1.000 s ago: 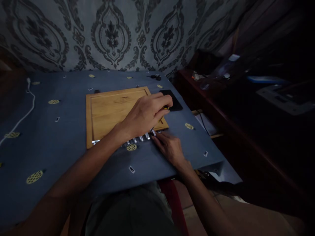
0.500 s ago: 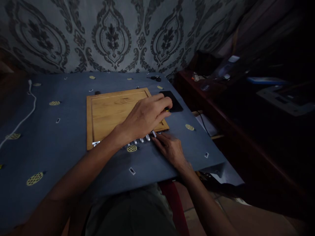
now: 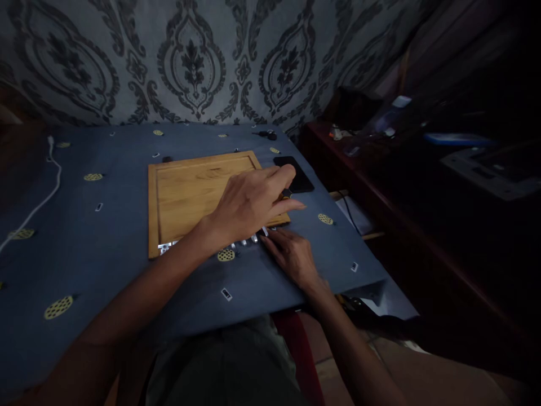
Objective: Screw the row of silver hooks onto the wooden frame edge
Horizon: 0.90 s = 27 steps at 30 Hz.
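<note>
A wooden board [image 3: 186, 192] lies on a blue patterned cloth [image 3: 105, 237]. Along its front edge runs a row of small shiny metal pieces [image 3: 243, 242]. My left hand [image 3: 249, 203] hovers over the board's front right corner, fingers partly stretched, with a small yellow and black thing [image 3: 286, 193] pinched at its fingertips. My right hand [image 3: 291, 256] rests on the cloth just in front of the board. Its bent fingertips press together on the right end of the metal row. My left forearm hides part of the row.
A black phone [image 3: 298, 175] lies right of the board near the table's right edge. A white cable [image 3: 42, 197] trails at the far left. Small dark items [image 3: 267, 134] sit by the patterned wall. A dark cluttered shelf [image 3: 380, 186] stands to the right.
My left hand has slid slightly right and forward, and its fingers have stretched out further. My right hand has stayed at the end of the metal row.
</note>
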Tool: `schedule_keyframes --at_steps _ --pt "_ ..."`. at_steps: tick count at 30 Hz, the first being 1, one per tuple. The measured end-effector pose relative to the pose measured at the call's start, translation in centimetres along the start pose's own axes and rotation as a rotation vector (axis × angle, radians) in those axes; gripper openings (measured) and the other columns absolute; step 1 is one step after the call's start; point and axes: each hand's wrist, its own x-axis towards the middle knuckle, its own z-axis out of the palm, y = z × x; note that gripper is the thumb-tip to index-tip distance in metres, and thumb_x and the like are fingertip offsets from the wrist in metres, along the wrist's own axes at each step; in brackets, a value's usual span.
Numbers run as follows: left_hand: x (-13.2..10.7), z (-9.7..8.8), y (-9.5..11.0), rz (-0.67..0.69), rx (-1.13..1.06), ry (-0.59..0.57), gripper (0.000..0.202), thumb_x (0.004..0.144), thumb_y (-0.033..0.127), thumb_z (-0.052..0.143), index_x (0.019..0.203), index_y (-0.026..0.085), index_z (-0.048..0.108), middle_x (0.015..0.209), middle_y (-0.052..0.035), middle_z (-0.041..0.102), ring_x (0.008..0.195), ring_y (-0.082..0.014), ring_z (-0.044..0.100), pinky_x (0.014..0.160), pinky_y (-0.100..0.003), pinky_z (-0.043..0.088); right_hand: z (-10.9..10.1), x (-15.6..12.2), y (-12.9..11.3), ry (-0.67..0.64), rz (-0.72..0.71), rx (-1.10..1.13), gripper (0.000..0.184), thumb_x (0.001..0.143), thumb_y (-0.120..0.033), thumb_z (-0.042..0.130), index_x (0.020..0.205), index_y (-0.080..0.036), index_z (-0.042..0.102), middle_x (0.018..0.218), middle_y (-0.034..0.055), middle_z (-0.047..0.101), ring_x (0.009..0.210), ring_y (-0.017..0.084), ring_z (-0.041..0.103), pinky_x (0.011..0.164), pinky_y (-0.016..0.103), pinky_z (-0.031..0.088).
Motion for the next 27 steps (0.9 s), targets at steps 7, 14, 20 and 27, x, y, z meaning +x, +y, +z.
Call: schedule_keyframes --at_steps 7,14,20,27 --pt "-0.09 0.21 0.09 -0.003 0.02 -0.005 0.023 0.098 0.04 0.066 0.095 0.018 0.059 0.077 0.0008 0.066 0.069 -0.0148 0.061 0.06 -0.029 0.037 -0.02 0.0 0.01 0.009 0.003 0.021 0.036 0.107 -0.042 0.047 0.109 -0.024 0.078 0.092 0.008 0.079 0.081 0.023 0.075 0.069 0.029 0.051" --pt "0.0 -0.16 0.2 -0.003 -0.02 -0.047 0.008 0.101 0.025 0.058 0.099 0.018 0.061 0.094 -0.0029 0.069 0.08 -0.0177 0.066 0.067 -0.03 0.044 0.01 -0.06 0.04 -0.007 0.011 0.026 0.038 0.107 -0.043 0.045 0.112 -0.024 0.078 0.088 0.0075 0.078 0.078 0.022 0.075 0.068 0.029 0.051" --pt "0.09 -0.51 0.34 -0.007 -0.01 -0.09 0.011 0.102 0.018 0.053 0.105 0.017 0.063 0.105 -0.0056 0.069 0.093 -0.021 0.068 0.075 -0.032 0.049 -0.04 -0.01 0.01 0.004 0.013 0.022 0.041 0.108 -0.045 0.043 0.11 -0.024 0.078 0.09 0.0076 0.079 0.08 0.022 0.075 0.067 0.028 0.05" --pt "0.07 -0.69 0.11 -0.01 -0.031 -0.106 0.009 0.101 0.019 0.056 0.107 0.017 0.064 0.105 -0.0045 0.069 0.096 -0.0211 0.068 0.078 -0.033 0.049 -0.14 0.01 -0.03 0.002 0.014 0.038 0.033 0.106 -0.04 0.049 0.114 -0.024 0.078 0.095 0.0084 0.08 0.082 0.023 0.076 0.069 0.028 0.051"
